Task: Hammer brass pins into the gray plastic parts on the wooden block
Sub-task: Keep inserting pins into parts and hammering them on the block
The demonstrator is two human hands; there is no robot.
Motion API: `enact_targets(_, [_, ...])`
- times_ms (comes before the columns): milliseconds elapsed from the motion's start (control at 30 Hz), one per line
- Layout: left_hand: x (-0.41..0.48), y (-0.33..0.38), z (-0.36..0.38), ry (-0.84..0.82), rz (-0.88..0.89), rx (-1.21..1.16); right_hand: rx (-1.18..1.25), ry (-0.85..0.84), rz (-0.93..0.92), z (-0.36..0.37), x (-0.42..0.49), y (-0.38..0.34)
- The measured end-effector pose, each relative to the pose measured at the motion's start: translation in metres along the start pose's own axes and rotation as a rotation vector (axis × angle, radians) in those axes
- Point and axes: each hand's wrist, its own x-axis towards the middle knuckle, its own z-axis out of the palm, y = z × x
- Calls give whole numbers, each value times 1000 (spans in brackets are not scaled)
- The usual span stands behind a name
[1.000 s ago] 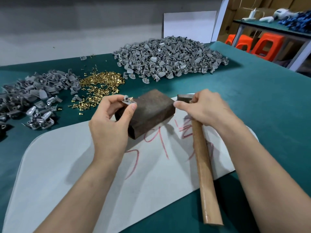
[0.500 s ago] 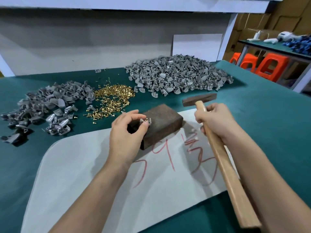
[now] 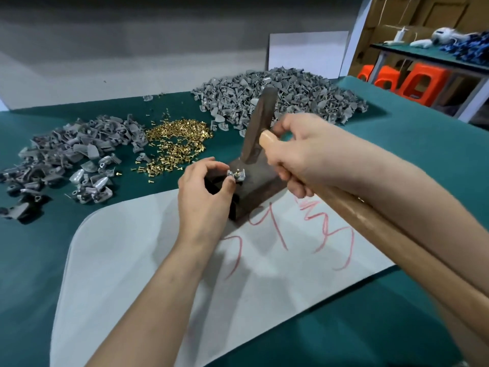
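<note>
Left hand [image 3: 203,188] pinches gray part [image 3: 234,176] with brass pin [image 3: 238,171] on wooden block [image 3: 263,181]; right hand [image 3: 304,152] grips hammer [image 3: 258,125] above it

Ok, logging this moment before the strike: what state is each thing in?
left hand, pinches the gray part.
gray part, sits on the wooden block.
brass pin, upright in the part, not driven.
hammer, lifted, head close over the block.
right hand, grips the handle near the head.

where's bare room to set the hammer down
Bare: the white sheet left of the left hand, and green cloth right of the right hand. Crowded: behind the wooden block, where gray parts and brass pins lie heaped.
</note>
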Motion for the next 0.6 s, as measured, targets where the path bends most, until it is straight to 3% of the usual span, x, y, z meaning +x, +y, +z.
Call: enact_targets(600, [0, 1, 1, 24, -33, -57, -255, 2, -12, 16, 12, -2])
